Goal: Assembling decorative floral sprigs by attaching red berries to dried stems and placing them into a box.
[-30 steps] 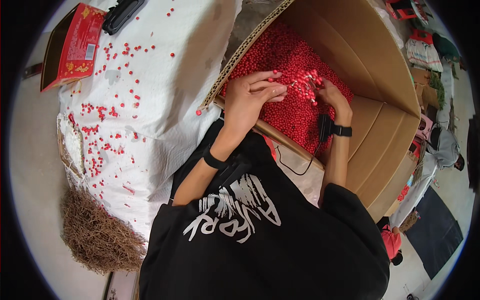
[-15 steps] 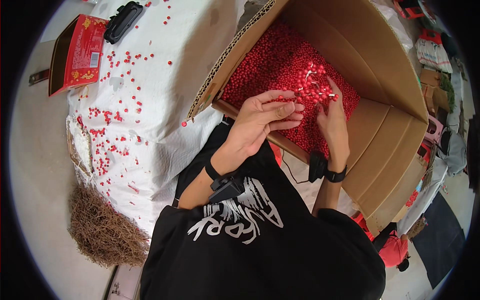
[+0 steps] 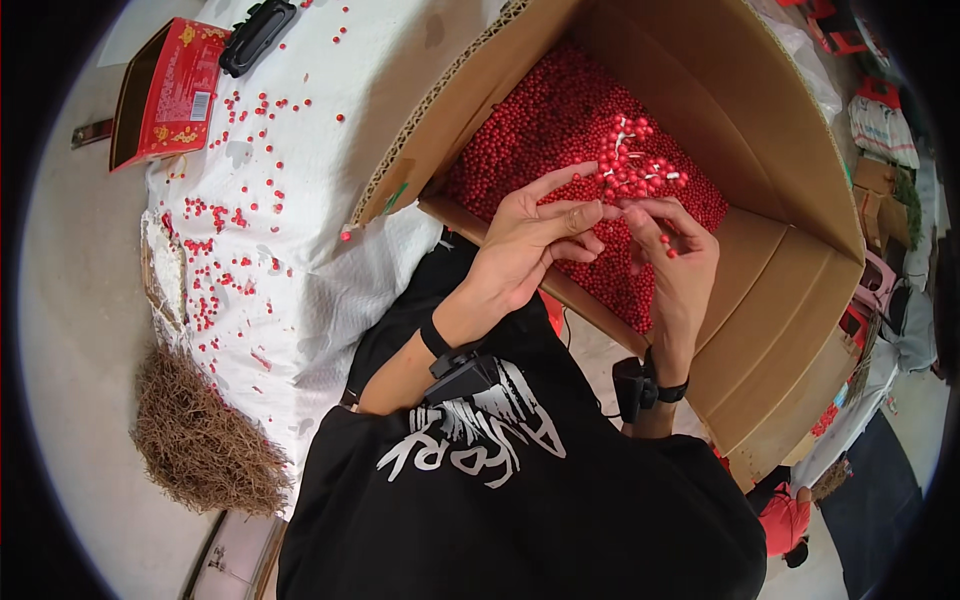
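A sprig of small red berries [image 3: 640, 172] with pale stems stands up from my fingertips, over a large cardboard box [image 3: 790, 290]. My left hand [image 3: 525, 240] pinches the low end of the sprig, with the index finger stretched along its side. Close against it, my right hand [image 3: 685, 255] has its thumb and fingers drawn together. A few red berries [image 3: 668, 245] show between the right fingers, on what seems a short stem, partly hidden. Beneath both hands, loose red berries [image 3: 530, 120] fill the bottom of the box.
Left of the box, scattered berries lie on a white cloth [image 3: 330, 200]. A red carton [image 3: 175, 95] and a black case [image 3: 255, 38] are at the far left. A heap of brown twigs [image 3: 205, 440] sits below. At far right, a person in red [image 3: 785, 520] is partly visible.
My right hand has come in from the right side of the sprig to its base, its fingers closing beside my left fingertips. A few berries now show in the right fingers.
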Demonstrator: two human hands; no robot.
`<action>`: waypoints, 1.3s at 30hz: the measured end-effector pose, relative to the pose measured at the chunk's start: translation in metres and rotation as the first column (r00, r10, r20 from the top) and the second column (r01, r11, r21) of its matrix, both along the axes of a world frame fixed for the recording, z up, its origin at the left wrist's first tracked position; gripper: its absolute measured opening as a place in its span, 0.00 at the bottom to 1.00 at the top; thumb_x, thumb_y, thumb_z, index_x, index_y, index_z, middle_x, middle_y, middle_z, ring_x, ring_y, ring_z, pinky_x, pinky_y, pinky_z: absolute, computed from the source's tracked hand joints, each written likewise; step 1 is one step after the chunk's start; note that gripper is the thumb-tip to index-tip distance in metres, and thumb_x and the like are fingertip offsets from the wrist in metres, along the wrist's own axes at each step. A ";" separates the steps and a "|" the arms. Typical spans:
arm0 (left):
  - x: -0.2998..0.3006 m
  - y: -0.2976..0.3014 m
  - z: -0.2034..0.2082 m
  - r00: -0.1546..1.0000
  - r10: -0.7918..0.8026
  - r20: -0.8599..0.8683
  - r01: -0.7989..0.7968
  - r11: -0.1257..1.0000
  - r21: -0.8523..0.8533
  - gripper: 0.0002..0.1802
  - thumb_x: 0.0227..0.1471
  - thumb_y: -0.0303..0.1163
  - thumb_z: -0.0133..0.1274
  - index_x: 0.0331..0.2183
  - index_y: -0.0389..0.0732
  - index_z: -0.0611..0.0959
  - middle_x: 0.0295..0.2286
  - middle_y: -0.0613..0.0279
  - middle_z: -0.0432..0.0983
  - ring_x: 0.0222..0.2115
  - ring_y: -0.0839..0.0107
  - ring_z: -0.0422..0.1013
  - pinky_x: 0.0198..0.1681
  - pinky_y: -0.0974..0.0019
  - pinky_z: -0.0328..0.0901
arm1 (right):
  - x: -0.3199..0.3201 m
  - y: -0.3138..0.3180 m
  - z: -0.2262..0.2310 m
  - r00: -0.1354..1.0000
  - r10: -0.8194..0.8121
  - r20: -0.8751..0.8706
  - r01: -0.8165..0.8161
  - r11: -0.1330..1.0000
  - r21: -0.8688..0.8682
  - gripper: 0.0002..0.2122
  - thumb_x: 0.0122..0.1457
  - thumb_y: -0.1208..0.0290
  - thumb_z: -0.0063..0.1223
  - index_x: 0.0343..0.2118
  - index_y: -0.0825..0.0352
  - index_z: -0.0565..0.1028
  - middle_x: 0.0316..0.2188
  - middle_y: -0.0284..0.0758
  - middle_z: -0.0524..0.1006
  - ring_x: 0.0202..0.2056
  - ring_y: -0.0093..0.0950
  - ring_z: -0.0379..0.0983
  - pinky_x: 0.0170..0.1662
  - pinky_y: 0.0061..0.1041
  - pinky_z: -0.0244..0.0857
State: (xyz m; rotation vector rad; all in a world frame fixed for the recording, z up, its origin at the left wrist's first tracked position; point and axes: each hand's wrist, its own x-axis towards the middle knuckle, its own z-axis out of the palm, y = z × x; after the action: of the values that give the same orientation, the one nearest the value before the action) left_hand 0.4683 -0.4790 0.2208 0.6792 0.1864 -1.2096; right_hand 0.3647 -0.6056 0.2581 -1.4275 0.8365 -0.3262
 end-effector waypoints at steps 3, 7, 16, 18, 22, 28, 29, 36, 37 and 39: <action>-0.005 -0.001 -0.003 1.000 -0.009 0.025 0.008 1.000 0.010 0.35 0.48 0.28 0.59 0.55 0.34 0.63 0.34 0.48 0.78 0.23 0.73 0.75 0.27 0.74 0.74 | 0.000 -0.004 -0.006 0.999 0.012 -0.033 -0.010 0.998 0.062 0.07 0.54 0.73 0.59 0.34 0.69 0.78 0.22 0.27 0.76 0.23 0.12 0.70 0.19 0.09 0.58; -0.010 -0.005 -0.004 0.999 -0.024 0.035 0.022 0.998 0.065 0.37 0.50 0.25 0.56 0.57 0.32 0.56 0.33 0.46 0.78 0.21 0.72 0.74 0.23 0.74 0.72 | -0.013 -0.014 -0.016 0.997 -0.060 -0.048 0.067 0.986 0.150 0.08 0.53 0.74 0.59 0.35 0.70 0.77 0.22 0.28 0.76 0.22 0.12 0.68 0.18 0.09 0.57; -0.013 -0.008 -0.003 0.997 -0.045 0.060 0.041 0.997 0.058 0.34 0.50 0.25 0.56 0.55 0.32 0.59 0.32 0.45 0.78 0.20 0.73 0.73 0.22 0.75 0.70 | -0.018 -0.016 -0.016 0.999 0.019 -0.046 -0.002 0.940 0.342 0.08 0.54 0.74 0.58 0.36 0.69 0.78 0.21 0.27 0.74 0.18 0.11 0.64 0.16 0.11 0.52; -0.013 -0.007 -0.005 0.997 -0.044 0.061 0.041 0.998 0.051 0.32 0.50 0.25 0.56 0.54 0.32 0.60 0.32 0.46 0.78 0.20 0.74 0.73 0.21 0.77 0.69 | -0.020 -0.018 -0.022 0.997 0.022 -0.071 0.004 0.942 0.336 0.08 0.54 0.74 0.58 0.36 0.70 0.78 0.22 0.28 0.75 0.19 0.12 0.65 0.16 0.11 0.52; -0.011 -0.005 0.000 0.998 -0.025 0.054 0.022 0.998 0.058 0.29 0.50 0.25 0.57 0.51 0.33 0.63 0.30 0.48 0.78 0.19 0.75 0.72 0.20 0.79 0.67 | -0.029 -0.025 -0.036 0.988 -0.003 -0.155 0.040 0.970 0.239 0.08 0.55 0.74 0.56 0.36 0.71 0.77 0.24 0.29 0.77 0.19 0.13 0.66 0.15 0.11 0.51; -0.009 -0.003 -0.006 0.999 -0.036 0.005 0.035 0.994 0.099 0.25 0.50 0.26 0.57 0.48 0.34 0.66 0.29 0.50 0.78 0.19 0.75 0.71 0.20 0.79 0.66 | -0.030 -0.022 -0.022 0.992 0.043 -0.117 -0.007 0.956 0.294 0.07 0.54 0.74 0.57 0.35 0.71 0.78 0.24 0.29 0.76 0.18 0.12 0.63 0.15 0.10 0.48; -0.010 -0.002 -0.008 0.999 -0.037 -0.006 0.037 0.995 0.094 0.24 0.50 0.25 0.57 0.47 0.34 0.67 0.29 0.50 0.78 0.19 0.75 0.71 0.20 0.79 0.66 | -0.027 -0.019 -0.024 0.992 0.044 -0.118 -0.007 0.956 0.294 0.07 0.54 0.74 0.57 0.35 0.71 0.78 0.24 0.29 0.76 0.18 0.12 0.63 0.15 0.10 0.48; -0.012 -0.002 -0.009 0.999 -0.035 -0.023 0.037 0.995 0.096 0.19 0.50 0.25 0.57 0.42 0.35 0.68 0.30 0.48 0.78 0.19 0.75 0.72 0.19 0.80 0.66 | -0.018 -0.013 -0.028 0.999 0.011 0.040 -0.028 0.889 0.457 0.09 0.54 0.75 0.57 0.38 0.71 0.78 0.23 0.29 0.76 0.17 0.11 0.61 0.15 0.10 0.47; -0.011 -0.002 -0.009 0.999 -0.025 -0.020 0.026 0.996 0.090 0.19 0.50 0.25 0.57 0.42 0.35 0.68 0.30 0.48 0.78 0.19 0.75 0.72 0.19 0.80 0.66 | -0.018 -0.014 -0.028 0.999 0.015 0.038 -0.031 0.889 0.456 0.09 0.54 0.75 0.57 0.38 0.71 0.78 0.23 0.29 0.76 0.17 0.11 0.61 0.15 0.10 0.47; -0.009 -0.001 -0.009 1.000 -0.003 -0.016 0.005 0.997 0.076 0.18 0.50 0.25 0.57 0.41 0.35 0.68 0.31 0.47 0.78 0.19 0.74 0.72 0.19 0.80 0.66 | -0.018 -0.018 -0.030 0.990 0.025 -0.137 0.015 0.958 0.286 0.10 0.54 0.77 0.56 0.40 0.71 0.78 0.25 0.30 0.76 0.18 0.13 0.62 0.16 0.10 0.49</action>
State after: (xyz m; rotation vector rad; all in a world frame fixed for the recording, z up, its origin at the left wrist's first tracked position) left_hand 0.4595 -0.4795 0.2119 0.7368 0.2451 -1.2168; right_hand 0.3467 -0.6233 0.2282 -1.1901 0.9525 -0.0952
